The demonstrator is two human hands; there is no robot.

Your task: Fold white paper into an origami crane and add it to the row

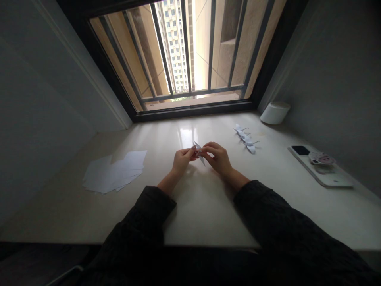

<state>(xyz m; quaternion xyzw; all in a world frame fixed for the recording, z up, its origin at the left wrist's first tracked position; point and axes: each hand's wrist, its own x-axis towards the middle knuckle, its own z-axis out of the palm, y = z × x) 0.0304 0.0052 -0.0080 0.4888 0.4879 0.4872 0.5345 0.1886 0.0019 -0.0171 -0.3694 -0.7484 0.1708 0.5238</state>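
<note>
At a pale counter (208,222) beneath a barred window (195,51), we hold a small folded paper (202,160) between our two hands, midway across the surface and just above it. The thumb and fingers of our left hand (181,161) are clamped on one side of it; those of our right hand (218,157) pinch it from the other, the fingertips of both nearly meeting. Loose white sheets (114,172) lie overlapping to our left. To our right, small paper figures (245,138) sit in a row, near a phone (323,172) and a white, rounded object (274,113).
</note>
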